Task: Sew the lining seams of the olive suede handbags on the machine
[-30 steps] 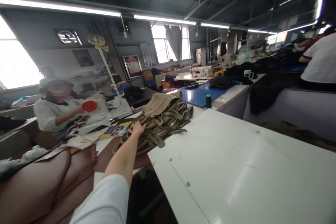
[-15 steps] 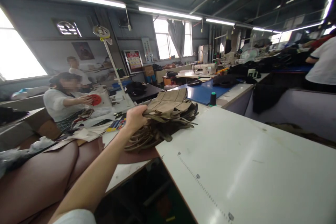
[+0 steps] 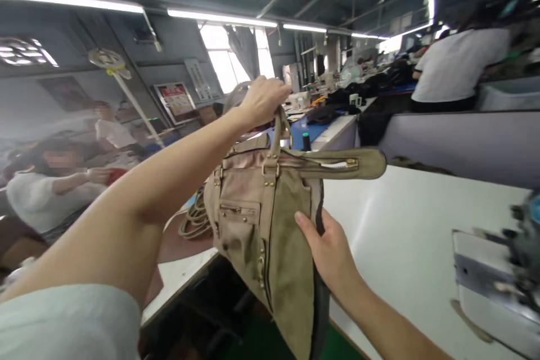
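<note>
An olive-tan bag [image 3: 242, 225] with buckles, a small zipped pocket and a zippered strip jutting to the right hangs in the middle of the head view. My left hand [image 3: 265, 98] is closed around its handles at the top, holding it up. Lower down, my right hand [image 3: 333, 242] grips the bag's right side edge, thumb on the front panel and the other fingers hidden behind. A coil of tan straps [image 3: 196, 219] lies just left of the bag.
A white tabletop [image 3: 392, 225] spreads behind and right of the bag, with a sewing machine [image 3: 525, 247] at its right edge. A green-black thread spool [image 3: 306, 142] stands beyond. One person [image 3: 459, 70] is at the back right; two others sit at the left.
The view has turned right. The bag is now held up in my left hand, which was at the stack of tan pieces before. My right hand has come into view, gripping the bag's side.
</note>
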Motion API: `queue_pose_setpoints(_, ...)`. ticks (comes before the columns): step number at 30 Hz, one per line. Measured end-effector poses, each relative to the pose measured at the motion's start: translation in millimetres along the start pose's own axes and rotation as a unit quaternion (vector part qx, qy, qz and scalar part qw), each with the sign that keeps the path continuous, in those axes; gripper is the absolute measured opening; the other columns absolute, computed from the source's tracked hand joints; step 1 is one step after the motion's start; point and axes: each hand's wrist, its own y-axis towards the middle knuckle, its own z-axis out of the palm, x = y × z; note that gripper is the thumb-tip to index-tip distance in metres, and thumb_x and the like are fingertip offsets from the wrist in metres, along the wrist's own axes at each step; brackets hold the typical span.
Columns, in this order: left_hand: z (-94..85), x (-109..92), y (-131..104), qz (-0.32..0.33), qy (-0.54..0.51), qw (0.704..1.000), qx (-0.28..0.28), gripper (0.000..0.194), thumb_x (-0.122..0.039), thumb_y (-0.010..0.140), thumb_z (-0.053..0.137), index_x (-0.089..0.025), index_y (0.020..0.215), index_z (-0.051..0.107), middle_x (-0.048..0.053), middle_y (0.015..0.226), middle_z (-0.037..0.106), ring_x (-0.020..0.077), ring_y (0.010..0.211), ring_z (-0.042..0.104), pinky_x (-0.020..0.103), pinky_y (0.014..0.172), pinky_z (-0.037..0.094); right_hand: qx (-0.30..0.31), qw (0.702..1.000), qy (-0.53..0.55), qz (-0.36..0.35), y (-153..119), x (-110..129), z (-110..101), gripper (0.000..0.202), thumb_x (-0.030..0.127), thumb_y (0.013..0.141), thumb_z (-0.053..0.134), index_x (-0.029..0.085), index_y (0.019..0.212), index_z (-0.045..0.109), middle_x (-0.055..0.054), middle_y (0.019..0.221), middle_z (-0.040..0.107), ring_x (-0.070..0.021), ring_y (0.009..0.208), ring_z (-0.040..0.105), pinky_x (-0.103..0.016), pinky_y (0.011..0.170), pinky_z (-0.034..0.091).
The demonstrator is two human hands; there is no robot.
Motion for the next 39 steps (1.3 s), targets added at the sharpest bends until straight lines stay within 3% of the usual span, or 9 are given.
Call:
queue_pose_setpoints(4,85.7,-109.4,-1.1,0.131,-0.163,0.971,0.117,0.054,-0.011,0.078,0.06,-0.015,0.13,0.049,0.011,0.132,0.05,0.0282,0.127,0.043,0.046,0.107,0.029,-0.084,0.986,-0.038,0.137,-42.4,-49.9,-55.6,0.046,0.055,0.082,0.056,0.017,0.106,0.064,-0.013,0.113,0.068,-0.0331,0.111,0.059,-0.047,0.099,0.044)
queue_pose_setpoints(6,119.9,-168.4,-36.3,0.174,-0.229,0.942,0.169,0.03,-0.026,0.087,0.06,-0.017,0.116,0.058,0.006,0.108,0.063,0.0202,0.103,0.058,0.032,0.092,0.044,-0.091,0.978,-0.058,0.176,-63.3,-62.2,-89.3,0.037,0.053,0.073,0.066,0.019,0.087,0.066,-0.011,0.095,0.072,-0.0334,0.099,0.064,-0.047,0.092,0.049)
queue_pose_setpoints(8,145.1,-213.4,-77.2,0.192,-0.26,0.928,0.184,0.031,-0.042,0.083,0.068,-0.021,0.105,0.062,0.004,0.104,0.064,0.0205,0.095,0.059,0.031,0.083,0.048,-0.073,0.972,-0.06,0.213,-82.0,-63.4,-118.9,0.031,0.051,0.07,0.07,0.02,0.071,0.064,-0.006,0.073,0.07,-0.0287,0.076,0.068,-0.042,0.074,0.056)
queue_pose_setpoints(11,165.2,-248.5,-119.0,0.132,-0.276,0.94,0.151,0.036,-0.049,0.085,0.062,-0.018,0.103,0.058,0.01,0.11,0.06,0.0272,0.101,0.054,0.04,0.084,0.047,-0.054,0.965,-0.048,0.253,-101.1,-56.9,-153.6,0.035,0.052,0.077,0.062,0.018,0.072,0.067,-0.005,0.066,0.068,-0.023,0.056,0.066,-0.036,0.052,0.057)
queue_pose_setpoints(17,161.4,-256.3,-128.3,0.077,-0.286,0.946,0.128,0.029,-0.042,0.089,0.059,-0.018,0.106,0.055,0.01,0.113,0.056,0.0272,0.104,0.05,0.042,0.088,0.047,-0.159,0.963,-0.058,0.209,-92.0,-63.1,-194.0,0.04,0.045,0.07,0.069,0.019,0.1,0.071,-0.01,0.096,0.072,-0.0268,0.089,0.069,-0.046,0.089,0.053)
queue_pose_setpoints(23,156.5,-263.4,-136.2,0.054,-0.308,0.943,0.112,0.046,-0.04,0.083,0.066,-0.018,0.12,0.049,0.013,0.131,0.044,0.0295,0.114,0.045,0.043,0.093,0.047,-0.188,0.969,0.007,0.159,-70.1,-63.0,-182.9,0.03,0.034,0.061,0.077,0.022,0.088,0.073,-0.006,0.114,0.068,-0.0298,0.12,0.054,-0.049,0.115,0.024)
queue_pose_setpoints(31,161.2,-264.6,-139.8,0.04,-0.366,0.927,0.071,0.022,-0.038,0.091,0.053,-0.018,0.085,0.057,0.008,0.095,0.054,0.0248,0.093,0.049,0.041,0.085,0.048,-0.227,0.928,0.206,0.213,-67.5,-52.6,-170.5,0.016,0.015,0.067,0.066,0.021,0.079,0.057,-0.007,0.096,0.07,-0.0275,0.108,0.065,-0.041,0.099,0.052)
queue_pose_setpoints(35,162.5,-263.3,-137.4,0.048,-0.383,0.92,0.065,0.019,-0.033,0.093,0.051,-0.017,0.085,0.058,0.008,0.096,0.056,0.0235,0.094,0.049,0.039,0.086,0.047,-0.202,0.91,0.243,0.268,-64.6,-44.6,-162.9,0.017,0.008,0.07,0.06,0.017,0.084,0.06,-0.011,0.099,0.072,-0.0238,0.103,0.068,-0.031,0.092,0.056)
queue_pose_setpoints(39,166.6,-263.1,-138.7,0.035,-0.397,0.916,0.037,0.02,-0.035,0.089,0.057,-0.016,0.092,0.059,0.012,0.116,0.054,0.0267,0.101,0.048,0.045,0.093,0.042,-0.141,0.907,0.231,0.323,-77.8,-37.3,-165.2,0.025,0.012,0.071,0.065,0.011,0.097,0.065,-0.017,0.101,0.072,-0.0274,0.089,0.072,-0.035,0.077,0.061)
